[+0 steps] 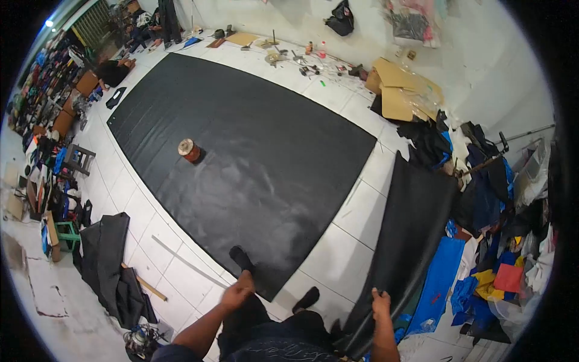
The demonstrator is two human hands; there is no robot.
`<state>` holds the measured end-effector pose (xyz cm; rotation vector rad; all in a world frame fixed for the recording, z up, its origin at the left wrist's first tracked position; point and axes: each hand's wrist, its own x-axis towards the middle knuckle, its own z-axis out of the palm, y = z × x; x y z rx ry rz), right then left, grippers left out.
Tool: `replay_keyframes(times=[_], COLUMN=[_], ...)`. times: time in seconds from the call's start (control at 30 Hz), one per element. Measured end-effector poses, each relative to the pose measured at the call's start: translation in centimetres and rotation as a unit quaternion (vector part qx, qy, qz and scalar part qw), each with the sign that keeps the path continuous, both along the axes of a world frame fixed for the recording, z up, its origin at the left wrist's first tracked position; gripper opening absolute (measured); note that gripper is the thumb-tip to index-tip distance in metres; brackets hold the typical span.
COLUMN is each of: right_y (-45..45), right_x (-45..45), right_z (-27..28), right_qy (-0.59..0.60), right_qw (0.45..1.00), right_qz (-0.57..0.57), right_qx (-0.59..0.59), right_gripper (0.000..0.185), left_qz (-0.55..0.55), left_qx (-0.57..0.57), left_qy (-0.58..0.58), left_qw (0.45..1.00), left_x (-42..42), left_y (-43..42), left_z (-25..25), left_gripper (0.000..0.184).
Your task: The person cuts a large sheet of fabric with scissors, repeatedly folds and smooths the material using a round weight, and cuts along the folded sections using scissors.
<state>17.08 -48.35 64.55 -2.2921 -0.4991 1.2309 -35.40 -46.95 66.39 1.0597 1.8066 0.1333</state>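
My left hand (237, 293) is closed at the near edge of a large black sheet (253, 151) spread on the floor. A long, thin metal ruler (190, 260) runs from that hand up to the left; the fingers appear wrapped around its end. My right hand (380, 303) grips the edge of a second black sheet (413, 211), its thumb on top. This sheet hangs and trails away to the right of my legs. One dark-socked foot (242, 259) is on the spread sheet, the other (306, 299) on the tiles.
A brown, round-topped weight or spool (190, 151) stands on the spread sheet. Folded black material (108, 265) and a wooden stick (151, 288) lie at left. Tools (275, 57) and cardboard (401, 96) line the wall. Blue sheeting (439, 283) and scraps pile up at right. A person (113, 72) is at far left.
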Motion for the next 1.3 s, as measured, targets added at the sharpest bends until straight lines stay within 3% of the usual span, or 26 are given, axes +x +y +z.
replay_keyframes(times=[0.03,0.07,0.13,0.17,0.2,0.27,0.33,0.4,0.43,0.5,0.57,0.7,0.8,0.93,1.07,1.1,1.13,1.3], right_y=[1.1,3.2,3.1,4.0,4.5,6.2,6.9,7.0,6.1,5.9,6.5,6.1,6.1,8.3,12.5,15.3,17.0,26.3], right_x=[-1.8,-4.0,-5.2,-7.2,-9.2,-12.3,-14.3,-16.4,-16.8,-16.5,-21.2,-28.5,-32.9,-39.2,-47.2,-49.8,-51.6,-62.4], right_z=[2.3,4.9,2.6,4.0,5.2,5.7,2.5,1.2,-0.1,-4.8,-2.0,1.0,1.7,2.8,1.8,2.7,3.3,3.3], right_qy=[-0.033,-0.066,-0.166,-0.136,-0.107,-0.177,-0.187,-0.283,-0.281,-0.354,-0.347,-0.338,-0.338,-0.344,-0.378,-0.297,-0.261,-0.299], right_qw=[0.999,0.994,0.984,0.99,0.993,0.981,0.974,0.951,0.951,0.885,0.874,0.866,0.853,0.833,0.83,0.834,0.836,0.853], right_qz=[-0.007,-0.012,-0.002,-0.022,-0.04,-0.024,-0.126,0.089,0.077,0.161,0.135,0.072,0.028,-0.014,-0.048,-0.103,-0.009,-0.057], right_qx=[-0.041,-0.08,-0.069,-0.041,-0.019,-0.073,-0.023,-0.088,-0.099,-0.256,-0.313,-0.361,-0.396,-0.432,-0.408,-0.453,-0.483,-0.424], right_gripper=[0.063,0.067,0.066,0.065,0.065,0.061,0.058,0.047,0.047,0.036,0.036,0.036,0.036,0.036,0.037,0.04,0.039,0.031], left_qz=[0.064,0.107,0.23,-0.114,0.134,0.285,0.345,0.347,0.368,0.374,0.401,0.361,0.308,0.261,0.225,0.246,0.266,0.233], left_qx=[0.032,0.065,-0.013,-0.051,-0.123,-0.26,-0.25,-0.167,-0.14,-0.107,-0.029,0.016,0.036,-0.006,-0.166,-0.134,-0.102,-0.112], left_qy=[0.079,0.124,0.142,0.323,0.227,0.119,0.003,-0.031,-0.042,-0.057,-0.104,-0.095,-0.099,-0.064,0.004,-0.008,-0.02,-0.061], left_qw=[0.994,0.984,0.963,0.938,0.957,0.915,0.905,0.922,0.918,0.919,0.91,0.927,0.946,0.963,0.96,0.96,0.958,0.964], left_x=[-7.0,-12.5,-21.8,-28.5,-31.5,-35.3,-38.7,-41.4,-42.4,-44.9,-48.0,-53.7,-60.0,-68.5,-78.6,-80.9,-82.3,-84.3], left_y=[-2.8,-5.0,-8.9,-12.4,-13.8,-13.3,-11.6,-7.7,-4.9,1.6,6.8,17.3,24.3,32.3,39.7,41.3,43.1,55.2], left_z=[-4.6,-5.0,-5.7,-10.6,-10.3,-6.8,-5.0,-3.5,-2.0,-0.7,0.1,2.6,1.7,0.0,-0.8,-1.3,-1.6,-0.7], left_gripper=[0.045,0.045,0.044,0.042,0.04,0.036,0.031,0.033,0.036,0.041,0.045,0.044,0.044,0.044,0.037,0.035,0.032,0.034])
